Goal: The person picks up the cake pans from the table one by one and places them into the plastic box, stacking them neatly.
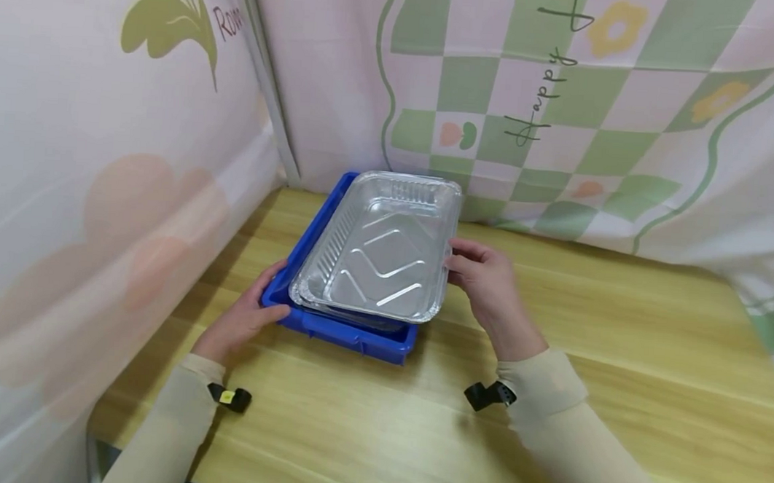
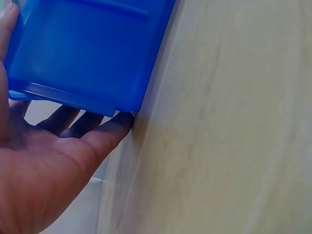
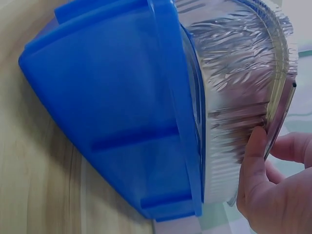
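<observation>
A silver foil tray sits tilted in a blue plastic bin, its right side raised above the bin's rim. A second foil edge shows under it at the near left corner. My right hand pinches the tray's right rim between thumb and fingers, seen closely in the right wrist view with the crinkled foil wall beside it. With my left hand I hold the bin's near left corner, thumb at the front rim and fingers along the left side. In the left wrist view those fingers lie against the blue wall.
The bin stands on a wood-grain table near its back left corner. A printed curtain hangs behind and another white sheet closes the left side. A grey pole runs up at their corner.
</observation>
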`<state>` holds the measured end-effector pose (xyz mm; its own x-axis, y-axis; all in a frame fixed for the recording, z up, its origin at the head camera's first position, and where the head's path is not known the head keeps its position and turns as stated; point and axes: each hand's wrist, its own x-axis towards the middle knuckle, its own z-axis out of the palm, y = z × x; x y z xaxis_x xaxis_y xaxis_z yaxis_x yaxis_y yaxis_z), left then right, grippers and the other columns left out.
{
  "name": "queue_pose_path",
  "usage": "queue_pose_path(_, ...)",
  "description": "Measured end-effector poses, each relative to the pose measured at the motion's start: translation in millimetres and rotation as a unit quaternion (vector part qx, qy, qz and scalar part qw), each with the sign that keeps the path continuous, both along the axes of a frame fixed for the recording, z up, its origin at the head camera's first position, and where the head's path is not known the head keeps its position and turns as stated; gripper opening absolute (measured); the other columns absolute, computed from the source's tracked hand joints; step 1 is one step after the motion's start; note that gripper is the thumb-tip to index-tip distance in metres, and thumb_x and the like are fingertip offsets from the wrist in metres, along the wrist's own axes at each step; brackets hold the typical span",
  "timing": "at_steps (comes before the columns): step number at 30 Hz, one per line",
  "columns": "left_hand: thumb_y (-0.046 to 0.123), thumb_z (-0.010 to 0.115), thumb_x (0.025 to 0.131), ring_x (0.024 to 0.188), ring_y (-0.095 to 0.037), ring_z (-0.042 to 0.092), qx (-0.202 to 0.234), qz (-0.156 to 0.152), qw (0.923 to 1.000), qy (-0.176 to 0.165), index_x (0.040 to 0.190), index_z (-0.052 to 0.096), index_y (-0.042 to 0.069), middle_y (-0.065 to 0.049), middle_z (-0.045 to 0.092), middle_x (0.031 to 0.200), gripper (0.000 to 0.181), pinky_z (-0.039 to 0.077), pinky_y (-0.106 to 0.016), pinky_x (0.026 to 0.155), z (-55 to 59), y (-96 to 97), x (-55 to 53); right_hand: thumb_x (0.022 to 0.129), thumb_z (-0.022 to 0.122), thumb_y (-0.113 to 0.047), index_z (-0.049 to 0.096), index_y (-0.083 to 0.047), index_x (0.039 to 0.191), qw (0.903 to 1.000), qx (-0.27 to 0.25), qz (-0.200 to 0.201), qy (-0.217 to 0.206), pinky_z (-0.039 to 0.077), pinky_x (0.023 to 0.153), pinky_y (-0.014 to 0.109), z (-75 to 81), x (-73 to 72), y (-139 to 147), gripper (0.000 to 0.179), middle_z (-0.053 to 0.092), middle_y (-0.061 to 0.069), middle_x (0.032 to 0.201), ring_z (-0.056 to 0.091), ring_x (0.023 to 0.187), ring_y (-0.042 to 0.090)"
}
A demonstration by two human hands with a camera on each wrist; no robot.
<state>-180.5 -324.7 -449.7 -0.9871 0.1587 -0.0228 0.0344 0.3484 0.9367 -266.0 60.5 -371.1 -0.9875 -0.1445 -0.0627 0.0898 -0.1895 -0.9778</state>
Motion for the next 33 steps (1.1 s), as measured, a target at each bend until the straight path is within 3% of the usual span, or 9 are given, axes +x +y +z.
queue_pose_path(12, 0.029, 0.068, 0.094, 0.143, -0.040, 0.018, -0.015, 0.009, 0.9999, -0.001, 0.155, 0.019, 0.040, -0.014, 0.016, 0.160, 0.079, 0.015, -0.061, 0.113, -2.0, -1.3, -1.5, 0.090, 0.060, 0.009, 0.051, 0.013, 0.131, 0.9994, 0.024, -0.005, -0.025, 0.057, 0.075, 0.031, 0.4, -3.7, -28.2, 0.043, 0.054, 0.027, 0.119, 0.067, 0.085, 0.028)
queue_pose_path(22, 0.025, 0.067, 0.094, 0.142, -0.039, 0.020, 0.033, -0.005, 0.9993, -0.017, 0.156, 0.018, 0.040, -0.017, 0.015, 0.160, 0.080, 0.017, -0.056, 0.114, -1.2, -2.1, -1.8, 0.090, 0.058, 0.009, 0.052, 0.012, 0.131, 0.9991, 0.038, -0.003, -0.019, 0.057, 0.076, 0.030, -7.0, -5.0, -38.7, 0.041, 0.053, 0.029, 0.123, 0.065, 0.092, 0.034)
queue_pose_path(28, 0.023, 0.067, 0.095, 0.145, -0.036, 0.014, 0.044, -0.010, 0.9989, -0.015, 0.156, 0.018, 0.038, -0.016, 0.012, 0.161, 0.080, 0.015, -0.055, 0.115, -1.6, -2.1, -2.7, 0.091, 0.058, 0.008, 0.050, 0.011, 0.134, 0.9981, 0.056, 0.016, -0.020, 0.056, 0.080, 0.029, -9.5, -6.5, -40.6, 0.044, 0.051, 0.028, 0.131, 0.060, 0.106, 0.041)
queue_pose_path(33, 0.023, 0.067, 0.095, 0.146, -0.037, 0.010, 0.047, -0.010, 0.9986, -0.024, 0.156, 0.017, 0.038, -0.016, 0.008, 0.161, 0.080, 0.013, -0.056, 0.115, 0.1, -2.1, -1.3, 0.090, 0.057, 0.009, 0.047, 0.009, 0.138, 0.9967, 0.072, 0.030, -0.025, 0.055, 0.082, 0.028, -9.3, -4.9, -34.8, 0.049, 0.046, 0.023, 0.139, 0.060, 0.107, 0.037)
